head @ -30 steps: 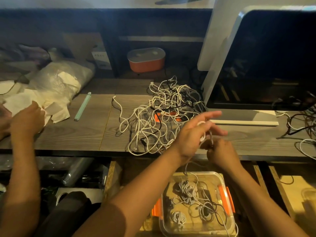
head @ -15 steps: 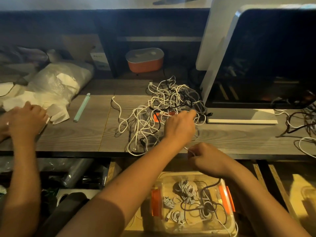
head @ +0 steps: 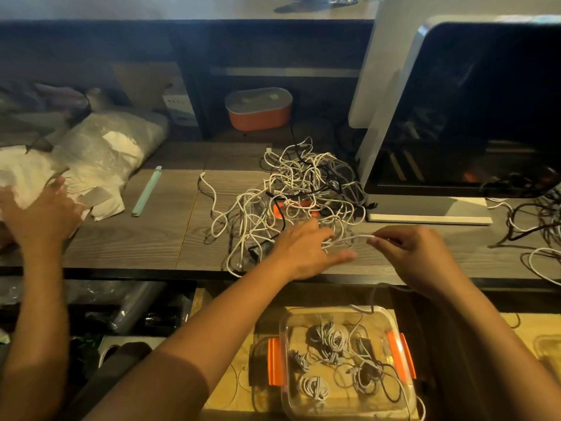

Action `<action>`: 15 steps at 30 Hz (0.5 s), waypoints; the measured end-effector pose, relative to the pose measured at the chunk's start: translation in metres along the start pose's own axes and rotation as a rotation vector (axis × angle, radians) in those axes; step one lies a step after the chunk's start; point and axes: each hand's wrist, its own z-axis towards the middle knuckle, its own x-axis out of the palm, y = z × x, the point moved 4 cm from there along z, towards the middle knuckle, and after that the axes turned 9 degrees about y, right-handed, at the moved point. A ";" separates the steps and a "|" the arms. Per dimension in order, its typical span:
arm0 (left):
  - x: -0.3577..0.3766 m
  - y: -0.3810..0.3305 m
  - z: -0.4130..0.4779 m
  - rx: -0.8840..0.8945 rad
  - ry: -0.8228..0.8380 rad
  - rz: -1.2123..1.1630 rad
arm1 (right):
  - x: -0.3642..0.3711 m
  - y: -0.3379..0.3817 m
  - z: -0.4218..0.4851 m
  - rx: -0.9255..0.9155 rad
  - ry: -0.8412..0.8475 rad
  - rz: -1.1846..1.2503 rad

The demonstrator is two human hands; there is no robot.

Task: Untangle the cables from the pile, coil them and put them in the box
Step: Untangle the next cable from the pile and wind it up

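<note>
Right hand (head: 416, 253) pinches one white cable (head: 349, 238); left hand (head: 305, 249), fingers spread, presses the pile (head: 303, 183). One box (head: 283, 329) sits below both, past the desk (head: 127, 247) edge.

The left hand (head: 303, 250) and right hand (head: 422, 256), in the middle of the frame, are bare from fingertips to wrist. Behind them the left forearm (head: 212, 329) and right forearm (head: 491, 335) are bare too, uncovered down to the lower edge of the frame. There the left one looms broad and dim.
</note>
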 end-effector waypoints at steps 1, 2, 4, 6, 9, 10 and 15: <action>0.001 -0.004 -0.001 0.019 0.011 0.063 | -0.001 0.001 0.000 -0.003 -0.021 0.003; 0.003 -0.006 0.000 0.042 0.024 0.130 | -0.002 0.001 0.000 -0.004 -0.038 0.006; 0.008 -0.007 0.002 0.079 0.040 0.212 | -0.005 0.001 -0.001 -0.002 -0.077 0.023; 0.011 -0.002 0.001 0.081 0.041 0.161 | -0.009 -0.001 -0.002 0.011 -0.119 0.041; 0.015 0.004 -0.004 0.067 0.056 -0.057 | -0.006 -0.004 -0.001 0.010 -0.128 0.059; 0.017 0.002 -0.006 0.074 0.070 -0.124 | -0.004 -0.005 -0.001 0.013 -0.139 0.067; 0.024 0.004 -0.005 0.039 0.142 -0.637 | 0.002 -0.016 0.002 0.078 -0.191 0.140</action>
